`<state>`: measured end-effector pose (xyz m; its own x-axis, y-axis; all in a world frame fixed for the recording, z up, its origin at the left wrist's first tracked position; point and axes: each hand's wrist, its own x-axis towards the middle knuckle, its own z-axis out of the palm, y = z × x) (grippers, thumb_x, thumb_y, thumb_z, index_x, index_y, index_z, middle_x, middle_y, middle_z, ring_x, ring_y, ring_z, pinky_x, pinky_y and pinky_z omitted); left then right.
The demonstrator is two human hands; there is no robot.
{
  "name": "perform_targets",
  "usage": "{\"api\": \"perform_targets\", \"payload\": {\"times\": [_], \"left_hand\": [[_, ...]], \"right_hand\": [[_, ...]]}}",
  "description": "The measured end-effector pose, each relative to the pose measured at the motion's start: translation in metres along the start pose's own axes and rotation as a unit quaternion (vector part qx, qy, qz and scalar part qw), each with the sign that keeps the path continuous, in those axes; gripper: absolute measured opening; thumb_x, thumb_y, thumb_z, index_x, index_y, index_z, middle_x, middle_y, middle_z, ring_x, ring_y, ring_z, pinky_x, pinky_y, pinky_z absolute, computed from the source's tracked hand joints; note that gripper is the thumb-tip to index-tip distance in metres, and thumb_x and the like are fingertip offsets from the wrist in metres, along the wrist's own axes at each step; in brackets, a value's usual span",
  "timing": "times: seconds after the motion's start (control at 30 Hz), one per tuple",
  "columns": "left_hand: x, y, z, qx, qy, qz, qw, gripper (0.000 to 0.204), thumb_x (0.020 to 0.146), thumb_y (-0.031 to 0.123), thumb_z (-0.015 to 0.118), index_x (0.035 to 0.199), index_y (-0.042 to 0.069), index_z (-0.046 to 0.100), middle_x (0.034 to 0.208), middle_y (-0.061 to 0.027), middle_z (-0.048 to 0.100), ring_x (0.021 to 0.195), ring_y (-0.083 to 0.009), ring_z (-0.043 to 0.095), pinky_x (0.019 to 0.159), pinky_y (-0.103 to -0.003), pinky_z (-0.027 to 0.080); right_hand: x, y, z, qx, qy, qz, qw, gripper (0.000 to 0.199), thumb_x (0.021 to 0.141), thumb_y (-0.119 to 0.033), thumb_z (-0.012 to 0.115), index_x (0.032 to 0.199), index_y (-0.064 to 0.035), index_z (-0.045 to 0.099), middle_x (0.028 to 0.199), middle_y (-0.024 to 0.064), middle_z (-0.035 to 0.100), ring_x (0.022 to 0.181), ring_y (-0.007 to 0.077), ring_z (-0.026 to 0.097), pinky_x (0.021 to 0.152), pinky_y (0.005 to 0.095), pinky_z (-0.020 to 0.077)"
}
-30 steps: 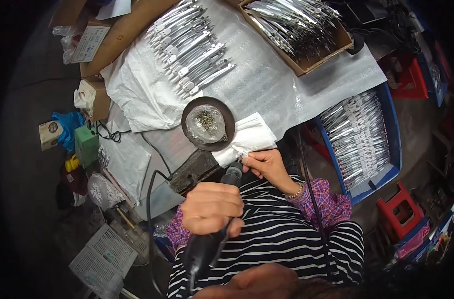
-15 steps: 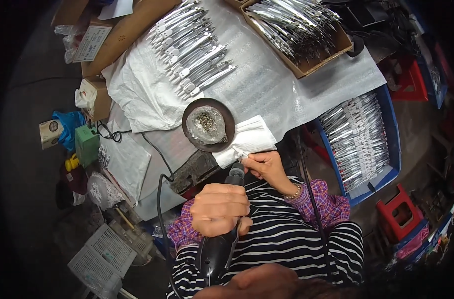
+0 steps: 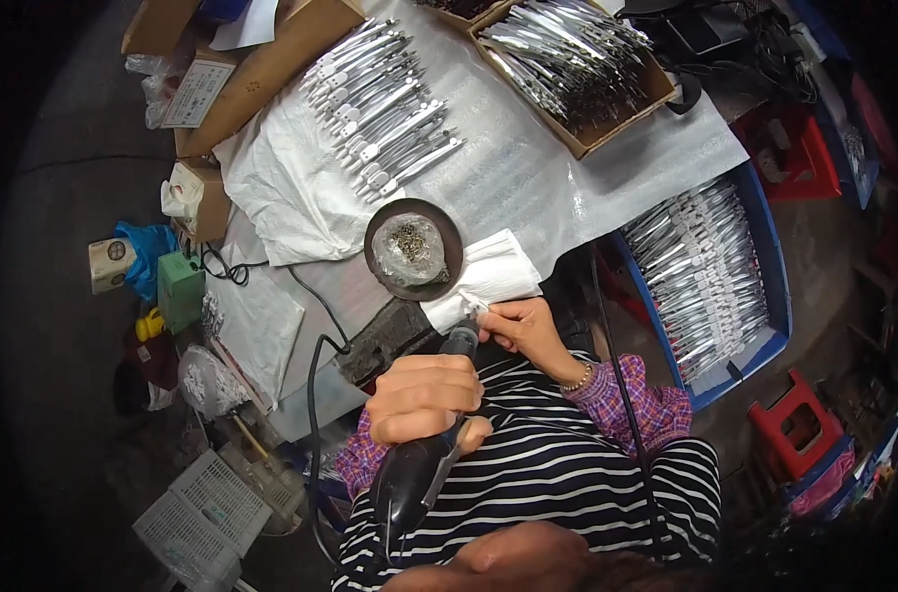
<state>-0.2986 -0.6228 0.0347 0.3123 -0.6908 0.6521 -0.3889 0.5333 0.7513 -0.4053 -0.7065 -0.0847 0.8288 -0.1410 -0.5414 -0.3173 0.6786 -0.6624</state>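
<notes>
My left hand [image 3: 424,398] is closed around a black corded power screwdriver [image 3: 404,483], whose nose points away from me. The tip of the tool meets a small whitish piece [image 3: 471,304] at the near edge of a folded white cloth [image 3: 498,271]. My right hand [image 3: 528,328] pinches that piece between thumb and fingers; its exact kind is too small to make out. Just beyond, left of the cloth, stands a dark round bowl [image 3: 453,237] with a clear plastic bag of small metal parts [image 3: 407,245] in it.
Rows of slim silver parts with white ends [image 3: 385,128] lie on the sheet-covered table [image 3: 528,187]. A cardboard box [image 3: 592,148] of silver strips stands far right, a blue crate [image 3: 786,296] of similar parts at right. Cords [image 3: 316,395] hang beside both arms. A red stool [image 3: 799,424] stands right.
My left hand and the screwdriver's rear end have shifted slightly left, so the tool leans more. My right hand holds its place. The whole view has turned a little.
</notes>
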Motion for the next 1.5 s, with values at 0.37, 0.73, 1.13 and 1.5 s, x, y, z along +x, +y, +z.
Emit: {"api": "perform_targets", "payload": {"times": [0.37,0.73,1.13,1.5], "left_hand": [[0.003,-0.003,0.002,-0.023,0.018,0.017,0.999,0.036,0.065,-0.004,0.075,0.078,0.000,0.042,0.064,-0.0147,0.057,0.050,-0.0254,0.058,0.045,-0.036,0.052],[0.012,-0.006,0.009,0.020,-0.044,-0.034,0.998,0.026,0.066,-0.005,0.067,0.056,0.000,0.043,0.059,-0.0133,0.056,0.048,-0.0235,0.057,0.051,-0.033,0.053],[0.010,-0.011,0.010,0.019,-0.035,0.030,0.999,0.030,0.069,0.000,0.069,0.079,0.003,0.041,0.058,-0.0129,0.057,0.046,-0.0232,0.058,0.042,-0.033,0.050],[-0.015,-0.019,0.009,-0.055,0.058,0.054,0.995,0.034,0.065,-0.001,0.072,0.087,-0.002,0.046,0.058,-0.0149,0.057,0.047,-0.0204,0.057,0.044,-0.030,0.049]], "right_hand": [[0.002,0.000,-0.002,0.004,-0.010,0.011,1.000,0.025,0.087,-0.015,0.060,0.068,0.0010,0.065,0.051,-0.0042,0.048,0.046,0.0014,0.038,0.041,0.0172,0.0278],[0.002,0.005,-0.001,0.001,0.013,-0.010,1.000,0.028,0.086,-0.022,0.063,0.067,-0.0010,0.067,0.047,-0.0051,0.045,0.042,0.0014,0.037,0.039,0.0179,0.0254],[-0.001,0.003,-0.001,-0.006,0.003,-0.074,0.997,0.032,0.088,-0.025,0.060,0.064,-0.0038,0.066,0.052,-0.0043,0.053,0.042,0.0012,0.039,0.039,0.0177,0.0282],[-0.001,0.009,0.001,-0.012,0.001,-0.069,0.998,0.025,0.087,-0.020,0.061,0.069,-0.0043,0.066,0.058,-0.0039,0.056,0.046,0.0011,0.041,0.040,0.0170,0.0283]]}}
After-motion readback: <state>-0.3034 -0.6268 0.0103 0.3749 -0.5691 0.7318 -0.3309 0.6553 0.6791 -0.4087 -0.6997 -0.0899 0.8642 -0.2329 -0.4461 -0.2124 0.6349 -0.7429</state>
